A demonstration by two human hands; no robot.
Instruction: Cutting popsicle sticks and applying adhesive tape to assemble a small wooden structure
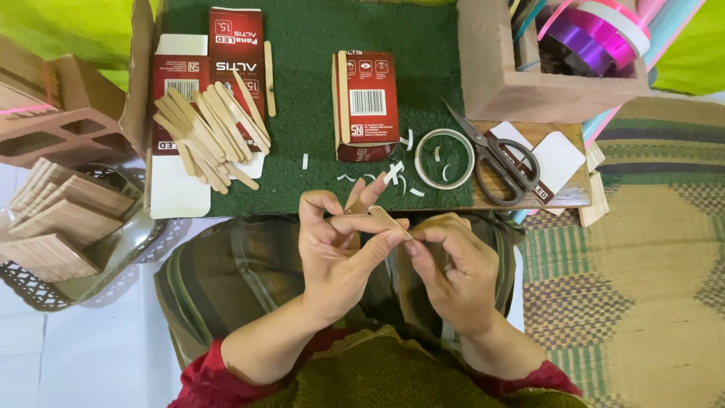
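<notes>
Just below the near edge of the green mat (302, 113), over my lap, I see both hands meeting on one wooden craft stick (390, 221). My left hand (340, 245) is closed around it, forefinger stretched along the stick and thumb beneath, with the other fingers curled up toward the mat. My right hand (453, 264) is pinched on the stick's near end, fingertips pressed together against it. The stick lies tilted, its far end pointing at the mat.

On the mat itself, toward its left side, a loose pile of craft sticks (208, 132) rests across a flattened red and white carton (196, 83). One single stick (269, 68) lies just beside that pile, apart from it. Near the mat's middle stands a small red box (370, 102) with another stick (343, 98) laid along its left edge. Small white paper scraps (393, 175) are scattered on the mat's near edge, between the box and my hands. At the mat's right edge sits a roll of clear tape (444, 159), and scissors (495, 159) lie touching it, partly on a wooden board (574, 196). Left of the mat, well apart, a basket (45, 291) holds stacked wooden panels (60, 227). Beyond the mat's right corner, a cardboard box (513, 75) holds ribbon rolls (596, 30).
</notes>
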